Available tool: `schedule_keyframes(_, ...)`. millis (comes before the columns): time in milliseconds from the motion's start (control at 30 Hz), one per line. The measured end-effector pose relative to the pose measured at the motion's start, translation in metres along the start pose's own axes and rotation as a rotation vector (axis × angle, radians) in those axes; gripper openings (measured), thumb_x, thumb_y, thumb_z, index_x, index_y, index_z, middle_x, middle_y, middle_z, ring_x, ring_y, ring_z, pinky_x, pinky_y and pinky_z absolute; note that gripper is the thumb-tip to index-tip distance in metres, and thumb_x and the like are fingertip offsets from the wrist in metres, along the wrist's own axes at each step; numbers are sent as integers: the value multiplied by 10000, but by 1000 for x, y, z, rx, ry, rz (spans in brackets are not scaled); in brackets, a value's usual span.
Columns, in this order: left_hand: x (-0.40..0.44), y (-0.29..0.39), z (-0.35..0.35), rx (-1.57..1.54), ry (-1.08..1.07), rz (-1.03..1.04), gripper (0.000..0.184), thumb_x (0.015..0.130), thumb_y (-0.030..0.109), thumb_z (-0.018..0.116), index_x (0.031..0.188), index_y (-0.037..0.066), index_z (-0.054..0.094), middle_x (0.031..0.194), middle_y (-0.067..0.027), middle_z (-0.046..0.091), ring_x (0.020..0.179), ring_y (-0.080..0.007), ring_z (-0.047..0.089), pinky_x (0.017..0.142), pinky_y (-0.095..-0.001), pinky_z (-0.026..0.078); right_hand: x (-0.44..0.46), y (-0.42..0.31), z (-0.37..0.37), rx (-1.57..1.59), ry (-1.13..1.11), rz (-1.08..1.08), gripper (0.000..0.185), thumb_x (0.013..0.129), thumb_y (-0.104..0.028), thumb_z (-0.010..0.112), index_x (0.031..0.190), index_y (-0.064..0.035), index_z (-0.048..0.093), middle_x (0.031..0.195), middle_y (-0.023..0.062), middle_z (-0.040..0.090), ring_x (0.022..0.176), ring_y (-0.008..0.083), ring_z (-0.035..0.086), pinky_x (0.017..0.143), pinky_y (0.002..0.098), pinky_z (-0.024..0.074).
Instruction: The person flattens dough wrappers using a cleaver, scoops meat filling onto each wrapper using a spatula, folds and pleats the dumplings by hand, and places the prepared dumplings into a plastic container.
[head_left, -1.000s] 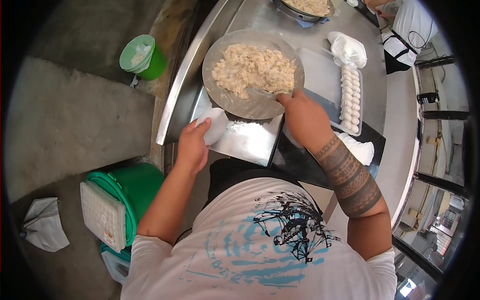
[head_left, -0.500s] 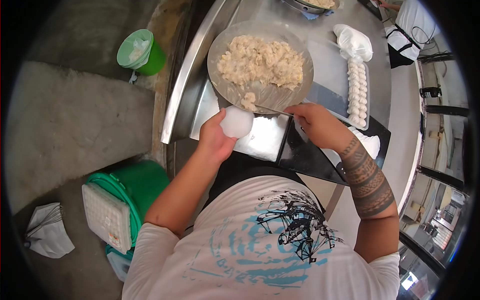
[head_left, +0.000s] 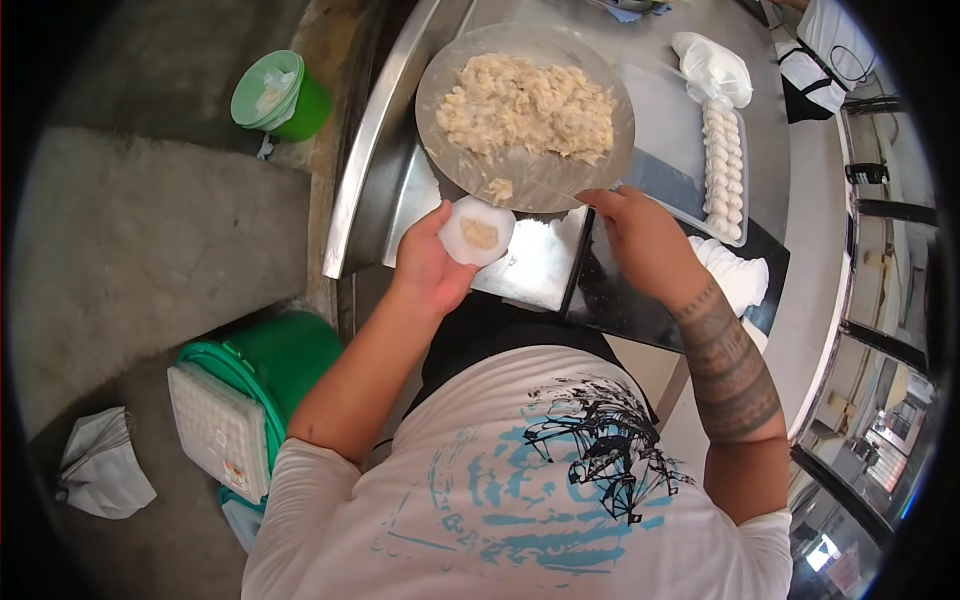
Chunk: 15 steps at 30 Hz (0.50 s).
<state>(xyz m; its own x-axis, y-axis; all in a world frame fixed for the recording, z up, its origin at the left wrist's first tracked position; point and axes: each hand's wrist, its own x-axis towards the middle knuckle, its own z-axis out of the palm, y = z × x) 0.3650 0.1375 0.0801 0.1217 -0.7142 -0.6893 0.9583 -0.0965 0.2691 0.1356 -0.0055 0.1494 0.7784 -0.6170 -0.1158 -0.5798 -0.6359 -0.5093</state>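
Note:
My left hand [head_left: 428, 262] is closed around the edge of a round white dumpling wrapper [head_left: 456, 241]. A small dab of pale filling [head_left: 480, 234] lies on the middle of the wrapper. My right hand [head_left: 632, 238] grips a thin, flat spreading tool [head_left: 562, 194], blurred where it reaches over the bowl's near rim. The wide metal bowl [head_left: 450, 168] is just beyond both hands, with a large mound of chunky pale filling [head_left: 530, 108] in it. A small separate clump [head_left: 499, 189] sits near its close edge.
Rows of white dumplings [head_left: 722, 170] fill one side of a clear tray, with a tied plastic bag [head_left: 712, 68] behind. Overlapping white rounds [head_left: 735, 272] lie right of my right hand. Green buckets [head_left: 300, 110] stand on the left; another person [head_left: 825, 50] is at far right.
The wrapper in my left hand was bare and now carries a dab of filling. The clump near the bowl's edge is smaller. My right hand still holds the tool.

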Motion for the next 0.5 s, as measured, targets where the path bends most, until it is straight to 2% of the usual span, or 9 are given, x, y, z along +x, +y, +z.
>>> schedule_keyframes(67, 6, -3, -2, -30, -16, 7, 475, 1136, 296, 390, 1430, -68, 473, 1457, -230, 567, 1367, -380, 559, 1195, -539, 419, 7, 11, 14, 3, -61, -41, 354, 946, 6, 584, 1257, -100, 715, 1081, 198, 698, 1001, 396, 680, 823, 454, 553)
schedule_keyframes(167, -2, 1, 1, -47, -31, 15, 482, 1135, 296, 389, 1431, -75, 472, 1457, -233, 566, 1366, -376, 560, 1198, -528, 419, -2, -4, 2, 131, -89, -89, 385, 939, 16, 581, 1274, -118, 715, 1062, 181, 685, 981, 381, 680, 824, 447, 553)
schedule_keyframes(267, -12, 1, 3, -26, -63, -31, 497, 1138, 304, 372, 1439, -79, 471, 1464, -236, 562, 1372, -376, 555, 1200, -527, 418, -23, -21, -2, 83, -134, -62, 412, 918, 20, 601, 1276, -138, 728, 1036, 144, 668, 939, 350, 677, 809, 432, 552)
schedule_keyframes(367, -25, 2, 5, -53, -86, -59, 511, 1142, 314, 353, 1442, -82, 470, 1460, -242, 565, 1374, -379, 553, 1198, -527, 421, -37, -13, 3, 11, -57, -179, 457, 879, 32, 636, 1276, -168, 741, 1006, 108, 641, 889, 306, 667, 770, 408, 552)
schedule_keyframes(500, -39, 8, 14, -34, -104, -7, 524, 1143, 323, 338, 1440, -88, 470, 1450, -246, 572, 1379, -378, 550, 1198, -524, 422, -40, -28, -33, -65, 103, -212, 539, 808, 42, 699, 1283, -207, 747, 991, 81, 630, 872, 265, 662, 717, 383, 553)
